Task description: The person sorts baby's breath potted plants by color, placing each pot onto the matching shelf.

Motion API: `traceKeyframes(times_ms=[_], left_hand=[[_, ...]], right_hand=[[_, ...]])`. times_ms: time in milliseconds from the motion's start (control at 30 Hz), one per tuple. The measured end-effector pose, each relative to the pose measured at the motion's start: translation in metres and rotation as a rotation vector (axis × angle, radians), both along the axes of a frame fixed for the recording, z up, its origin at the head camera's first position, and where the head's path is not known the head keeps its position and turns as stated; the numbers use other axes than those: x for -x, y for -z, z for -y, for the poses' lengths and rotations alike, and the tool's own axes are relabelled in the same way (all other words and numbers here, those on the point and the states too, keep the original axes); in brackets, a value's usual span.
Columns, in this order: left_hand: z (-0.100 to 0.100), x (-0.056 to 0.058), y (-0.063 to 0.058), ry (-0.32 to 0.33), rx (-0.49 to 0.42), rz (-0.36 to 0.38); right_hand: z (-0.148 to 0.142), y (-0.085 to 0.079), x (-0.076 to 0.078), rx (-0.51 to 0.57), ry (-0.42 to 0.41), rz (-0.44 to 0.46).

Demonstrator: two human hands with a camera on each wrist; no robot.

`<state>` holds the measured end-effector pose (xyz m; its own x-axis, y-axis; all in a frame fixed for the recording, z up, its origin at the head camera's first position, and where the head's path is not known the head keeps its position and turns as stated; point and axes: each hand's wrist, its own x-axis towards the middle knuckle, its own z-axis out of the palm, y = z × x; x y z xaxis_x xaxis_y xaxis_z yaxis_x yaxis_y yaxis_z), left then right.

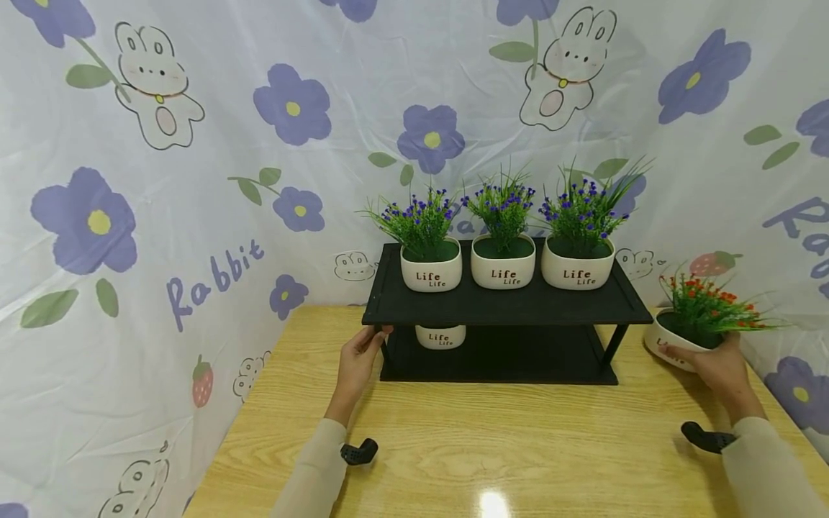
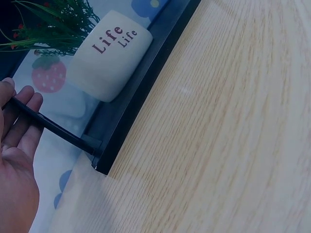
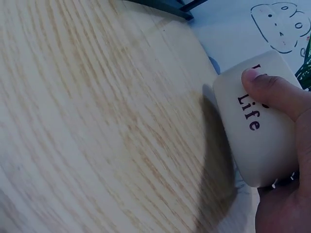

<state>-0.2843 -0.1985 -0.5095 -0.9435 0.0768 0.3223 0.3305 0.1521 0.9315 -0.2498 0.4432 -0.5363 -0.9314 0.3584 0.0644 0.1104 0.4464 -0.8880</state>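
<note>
My right hand [image 1: 722, 367] grips a white oval pot with an artificial plant of orange-red flowers [image 1: 673, 338], tilted, at the right of the shelf. In the right wrist view the thumb [image 3: 272, 90] presses on the pot's "Life" lettering. My left hand [image 1: 359, 352] holds the front left post [image 2: 53, 127] of a black two-tier shelf [image 1: 505, 309], just under the top board. Three white pots with purple-flowered plants, the left [image 1: 432, 273], middle [image 1: 504, 265] and right [image 1: 578, 266], stand in a row on top. Another white pot [image 2: 112, 56] with red flowers sits at the lower tier's left, its plant hidden in the head view.
The shelf stands at the back of a light wooden table [image 1: 479, 446]. Right behind it hangs a white cloth [image 1: 363, 79] printed with rabbits and purple flowers, which also runs along both sides. On each wrist is a black strap device [image 1: 706, 437].
</note>
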Motion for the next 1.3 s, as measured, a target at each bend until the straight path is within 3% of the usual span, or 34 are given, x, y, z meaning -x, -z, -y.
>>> traceKeyframes(times_ms=[267, 633, 833, 1000, 1233, 1300], left_hand=[[0.003, 0.012, 0.021, -0.040, 0.010, -0.006], [0.003, 0.015, 0.023, -0.034, -0.021, -0.005], [0.002, 0.014, 0.022, -0.049, 0.014, -0.012], [0.001, 0.012, 0.021, -0.070, 0.014, -0.009], [-0.001, -0.003, -0.004, -0.020, -0.001, 0.030], [-0.002, -0.003, -0.004, -0.016, 0.004, 0.013]], right_hand=[[0.001, -0.011, -0.004, -0.015, -0.023, 0.013], [0.000, -0.015, -0.010, -0.020, -0.051, -0.020], [0.004, -0.019, -0.014, -0.003, -0.074, -0.053], [0.004, -0.024, -0.019, 0.001, -0.080, -0.016], [0.006, -0.026, -0.027, -0.010, -0.096, -0.094], [0.008, -0.029, -0.030, -0.015, -0.101, -0.098]])
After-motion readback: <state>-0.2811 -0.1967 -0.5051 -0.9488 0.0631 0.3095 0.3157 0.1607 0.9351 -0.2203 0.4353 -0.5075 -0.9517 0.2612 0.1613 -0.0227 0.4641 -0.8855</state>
